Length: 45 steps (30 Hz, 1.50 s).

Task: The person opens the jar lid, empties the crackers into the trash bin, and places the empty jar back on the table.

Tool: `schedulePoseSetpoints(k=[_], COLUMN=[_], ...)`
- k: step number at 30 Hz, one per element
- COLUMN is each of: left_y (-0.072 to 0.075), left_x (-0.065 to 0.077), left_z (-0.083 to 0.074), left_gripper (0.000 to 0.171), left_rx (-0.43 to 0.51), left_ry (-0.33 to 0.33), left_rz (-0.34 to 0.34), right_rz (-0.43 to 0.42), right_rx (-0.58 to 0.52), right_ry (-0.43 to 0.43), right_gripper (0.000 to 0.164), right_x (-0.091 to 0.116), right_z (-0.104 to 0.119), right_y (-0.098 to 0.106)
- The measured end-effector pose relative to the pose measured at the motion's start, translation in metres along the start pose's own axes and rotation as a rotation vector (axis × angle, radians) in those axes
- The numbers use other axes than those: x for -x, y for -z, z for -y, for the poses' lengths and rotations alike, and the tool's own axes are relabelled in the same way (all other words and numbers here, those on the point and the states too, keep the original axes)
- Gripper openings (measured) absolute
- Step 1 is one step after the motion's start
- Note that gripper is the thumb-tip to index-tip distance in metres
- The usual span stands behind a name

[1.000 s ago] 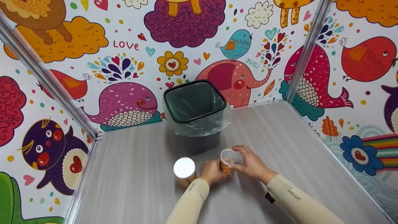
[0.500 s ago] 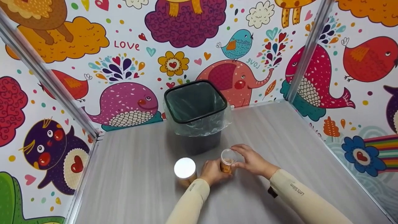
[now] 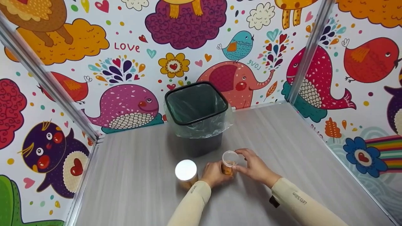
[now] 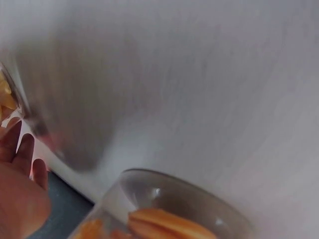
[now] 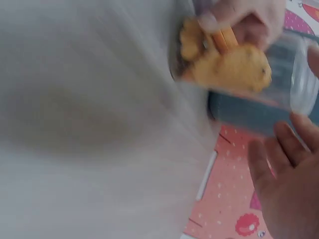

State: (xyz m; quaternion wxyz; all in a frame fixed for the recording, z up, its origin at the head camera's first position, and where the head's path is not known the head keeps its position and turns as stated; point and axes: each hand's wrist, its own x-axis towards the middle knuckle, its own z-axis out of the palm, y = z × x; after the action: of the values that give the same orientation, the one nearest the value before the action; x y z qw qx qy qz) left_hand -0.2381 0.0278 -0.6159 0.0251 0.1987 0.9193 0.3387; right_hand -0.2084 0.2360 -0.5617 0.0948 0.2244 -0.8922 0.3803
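A clear plastic jar [image 3: 228, 168] stands upright on the table, with orange-yellow snack pieces [image 5: 232, 69] in its lower part. My left hand [image 3: 216, 172] grips its lower side, the thumb lying along the wall in the right wrist view. Around the jar's top rim, my right hand [image 3: 255, 165] holds on with thumb and fingertips. I can see down through the clear top; whether a clear lid covers it, I cannot tell. Left of my left hand stands a second jar [image 4: 164, 219] with a white lid [image 3: 186, 170] and orange-brown pieces inside.
Behind the jars, a dark bin [image 3: 204, 145] lined with a clear plastic bag [image 3: 204, 129] stands near the back wall. Grey wood-grain table [image 3: 138, 175] surrounds them. Cartoon-printed panels [image 3: 128, 103] with metal frame posts [image 3: 303, 67] close in the back and sides.
My right hand shifts only slightly around the jar's rim. My left hand, both jars and the bin keep their places; the head view moves a little.
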Motion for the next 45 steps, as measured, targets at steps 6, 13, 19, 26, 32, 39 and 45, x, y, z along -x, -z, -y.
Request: schedulePoseSetpoints(k=[6, 13, 19, 26, 32, 39, 45], left_y=[0.0, -0.001, -0.001, -0.001, 0.0, 0.0, 0.001], left_x=[-0.001, -0.001, -0.001, 0.001, 0.0, -0.002, -0.001], left_z=[0.001, 0.002, 0.002, 0.002, 0.003, 0.002, 0.0], left_gripper=[0.053, 0.051, 0.052, 0.056, 0.054, 0.053, 0.053], left_rx=[-0.015, -0.01, 0.007, 0.019, 0.031, 0.005, -0.004], left_ry=[-0.01, -0.015, -0.02, -0.003, 0.008, 0.0, -0.003], left_rz=[-0.012, -0.003, -0.002, 0.006, 0.006, 0.006, 0.006], right_rz=[-0.089, -0.029, 0.086, 0.153, 0.07, -0.027, -0.01], right_rx=[0.056, 0.046, -0.005, -0.029, -0.032, -0.015, 0.008], right_ry=[-0.022, 0.006, 0.068, 0.08, 0.022, 0.0, 0.004], right_gripper=[0.065, 0.066, 0.062, 0.062, 0.061, 0.064, 0.063], right_x=[0.0, -0.004, -0.008, -0.008, -0.004, -0.001, -0.003], right_z=[0.003, 0.0, -0.004, -0.007, -0.003, 0.0, -0.002], right_y=[-0.01, -0.002, 0.007, 0.01, 0.005, -0.005, -0.003])
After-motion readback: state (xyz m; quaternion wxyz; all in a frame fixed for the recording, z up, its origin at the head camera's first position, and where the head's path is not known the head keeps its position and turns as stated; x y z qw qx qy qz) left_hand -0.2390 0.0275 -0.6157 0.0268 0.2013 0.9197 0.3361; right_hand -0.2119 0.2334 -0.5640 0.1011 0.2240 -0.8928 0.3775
